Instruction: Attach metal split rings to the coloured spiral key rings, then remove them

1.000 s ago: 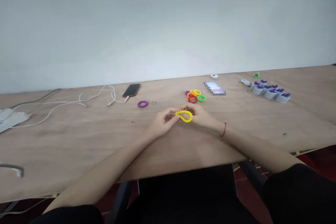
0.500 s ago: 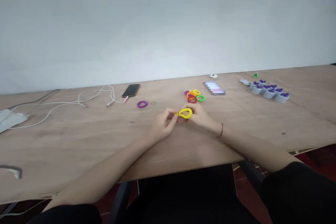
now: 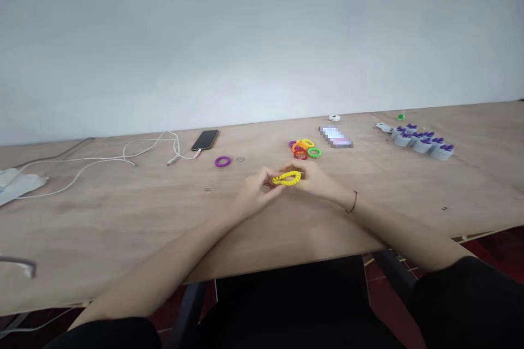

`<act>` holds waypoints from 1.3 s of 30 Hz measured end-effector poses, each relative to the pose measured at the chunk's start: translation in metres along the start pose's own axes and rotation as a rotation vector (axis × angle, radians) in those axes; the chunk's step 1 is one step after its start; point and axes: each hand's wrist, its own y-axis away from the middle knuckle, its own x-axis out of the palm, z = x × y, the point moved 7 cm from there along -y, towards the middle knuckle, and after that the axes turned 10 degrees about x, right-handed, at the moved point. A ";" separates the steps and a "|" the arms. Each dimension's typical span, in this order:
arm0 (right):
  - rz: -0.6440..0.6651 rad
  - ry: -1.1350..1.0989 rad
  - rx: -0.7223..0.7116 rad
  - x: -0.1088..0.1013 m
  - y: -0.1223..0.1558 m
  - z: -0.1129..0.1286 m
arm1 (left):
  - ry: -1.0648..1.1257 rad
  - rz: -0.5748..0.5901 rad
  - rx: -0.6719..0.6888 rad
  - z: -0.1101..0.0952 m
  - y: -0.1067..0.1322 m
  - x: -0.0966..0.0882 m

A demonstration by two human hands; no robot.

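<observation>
Between my hands is a yellow spiral coil wristband (image 3: 291,180), held just above the table. My left hand (image 3: 258,188) pinches its left end between thumb and fingers. The fingers of my right hand (image 3: 313,179) curl round its right side from behind, partly hidden by the coil. Beyond my hands lies a pile of coil bands, with a red band (image 3: 301,155), a green band (image 3: 315,152) and others in orange, yellow and purple. A separate purple coil band (image 3: 222,161) rests to the left, and beside it a small metal ring (image 3: 240,160).
A dark phone (image 3: 205,140) with a white cable (image 3: 151,142) lies at the left. Behind the pile are a blurred-out phone (image 3: 336,136) and a white earbud case (image 3: 334,118). Several white cups with purple tops (image 3: 421,145) stand at the right. The wooden table (image 3: 143,229) meets a pale wall.
The yellow coil has tilted and looks flatter and narrower. My left fingers have shifted slightly along its left end. The whole view has moved a little.
</observation>
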 end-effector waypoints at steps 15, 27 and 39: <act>-0.046 -0.056 0.039 0.007 0.001 -0.003 | -0.042 -0.052 -0.015 -0.004 -0.001 -0.001; -0.108 -0.060 0.018 0.006 0.005 0.000 | -0.101 -0.107 0.011 -0.011 -0.001 -0.006; 0.012 -0.008 -0.069 0.002 0.000 -0.001 | -0.134 -0.018 0.048 -0.010 -0.001 -0.006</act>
